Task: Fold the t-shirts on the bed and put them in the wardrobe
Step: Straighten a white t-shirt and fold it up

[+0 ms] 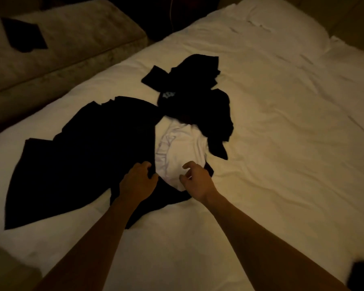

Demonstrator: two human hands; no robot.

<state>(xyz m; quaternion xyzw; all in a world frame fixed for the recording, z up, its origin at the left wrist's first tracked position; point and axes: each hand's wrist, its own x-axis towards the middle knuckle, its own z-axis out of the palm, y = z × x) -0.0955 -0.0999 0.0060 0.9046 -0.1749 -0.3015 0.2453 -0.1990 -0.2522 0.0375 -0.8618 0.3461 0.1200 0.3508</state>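
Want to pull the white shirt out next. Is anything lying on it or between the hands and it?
The crumpled black shirt overlaps the white shirt's far end. Near end is exposed; right hand is at it, left hand beside it.

Black t-shirts (pixel 82 156), one white t-shirt (pixel 181 156), white bed sheet (pixel 282 122), beige couch (pixel 76 38), pale lettering (pixel 169 95).

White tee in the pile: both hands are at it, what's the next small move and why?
Probably pinch the white t-shirt with the right hand and lift it clear. It lies crumpled, its far end under the black garment pile, beside the spread black t-shirt that the left hand touches. The right hand's curled fingers hover over it, holding nothing.
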